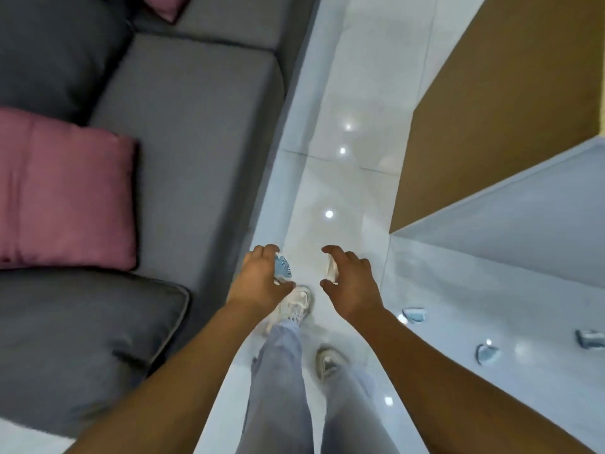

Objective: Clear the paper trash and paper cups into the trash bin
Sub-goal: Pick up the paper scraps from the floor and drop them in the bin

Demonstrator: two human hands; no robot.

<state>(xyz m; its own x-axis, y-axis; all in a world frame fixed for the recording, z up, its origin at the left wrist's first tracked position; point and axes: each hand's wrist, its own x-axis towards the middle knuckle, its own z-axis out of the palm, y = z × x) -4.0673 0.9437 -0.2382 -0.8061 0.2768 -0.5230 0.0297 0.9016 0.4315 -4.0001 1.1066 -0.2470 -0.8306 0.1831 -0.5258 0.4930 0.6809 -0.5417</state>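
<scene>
Glossy white floor tiles (343, 178) ran between a grey sofa (183, 126) and a white table (523, 257). Over the floor, just beside the sofa's edge, the left hand (258, 276) curled round a paper cup (283, 267) with a blue print. The right hand (350, 283), nearer the table, gripped a white paper piece (331, 270). Three more cups (415, 315) lay tipped on the table. Pink cushions (65, 191) sat on the sofa.
</scene>
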